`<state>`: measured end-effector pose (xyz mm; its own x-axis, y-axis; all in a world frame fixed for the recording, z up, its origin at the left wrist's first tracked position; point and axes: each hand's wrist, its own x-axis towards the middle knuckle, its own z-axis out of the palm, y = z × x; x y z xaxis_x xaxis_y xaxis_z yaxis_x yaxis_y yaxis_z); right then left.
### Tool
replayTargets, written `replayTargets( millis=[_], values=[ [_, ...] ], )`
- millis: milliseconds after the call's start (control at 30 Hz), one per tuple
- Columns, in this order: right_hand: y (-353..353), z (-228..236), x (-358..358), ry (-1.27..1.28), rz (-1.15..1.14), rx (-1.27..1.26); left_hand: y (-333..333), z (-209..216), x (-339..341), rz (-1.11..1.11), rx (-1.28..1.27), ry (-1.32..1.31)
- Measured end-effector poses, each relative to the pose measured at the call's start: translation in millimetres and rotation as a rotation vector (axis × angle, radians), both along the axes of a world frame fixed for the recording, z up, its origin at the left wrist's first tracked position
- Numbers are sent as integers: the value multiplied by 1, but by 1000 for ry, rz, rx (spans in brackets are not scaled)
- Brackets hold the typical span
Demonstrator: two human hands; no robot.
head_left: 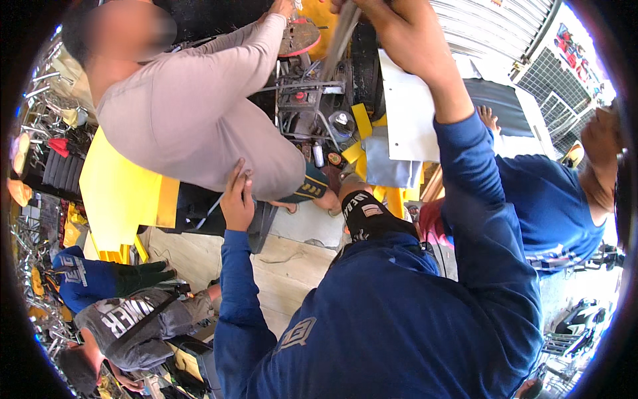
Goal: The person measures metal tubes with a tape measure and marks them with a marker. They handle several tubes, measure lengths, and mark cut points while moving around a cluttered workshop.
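Note:
My right hand (412, 40) is raised at the upper edge of the head view. Its fingers are curled around the upper end of a long grey flat bar (340, 40), whose exact kind I cannot make out; part of the fingers is cut off. Lower down on the left, my left hand (237, 199) holds nothing, its fingers stretched and a little apart. It lies against or just in front of the beige shirt (199, 133) of a co-worker; contact is unclear. That person reaches toward a round brown disc (299, 36) with a red edge.
Below the bar stands a metal frame (306, 93) with bottles and a clear container (342, 125) around it. Yellow sheets (126, 193) lie left, a white board (412, 110) right. Another person in blue (545, 206) is at the right; two more people are lower left.

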<state>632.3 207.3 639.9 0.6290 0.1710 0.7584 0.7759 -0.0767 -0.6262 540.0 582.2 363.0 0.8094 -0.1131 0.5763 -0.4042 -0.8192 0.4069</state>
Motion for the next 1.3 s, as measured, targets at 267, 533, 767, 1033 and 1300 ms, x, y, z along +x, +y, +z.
replayTargets(
  millis=[267, 533, 767, 1033, 1300],
  values=[
    [83, 25, 163, -172, -6, -21, 38, -75, 30, 54, -8, 102],
    [157, -27, 349, -209, 100, -94, 0, -106, 101, 209, 53, 215],
    [218, -85, 438, 9, 370, -89, -58, -74, 163, 337, 7, 295],
    [260, -157, 445, 99, 279, -164, -38, -119, 74, 381, -16, 285],
    [276, -170, 424, -5, 240, -384, 56, -117, -124, 519, -58, 239]
  ],
)
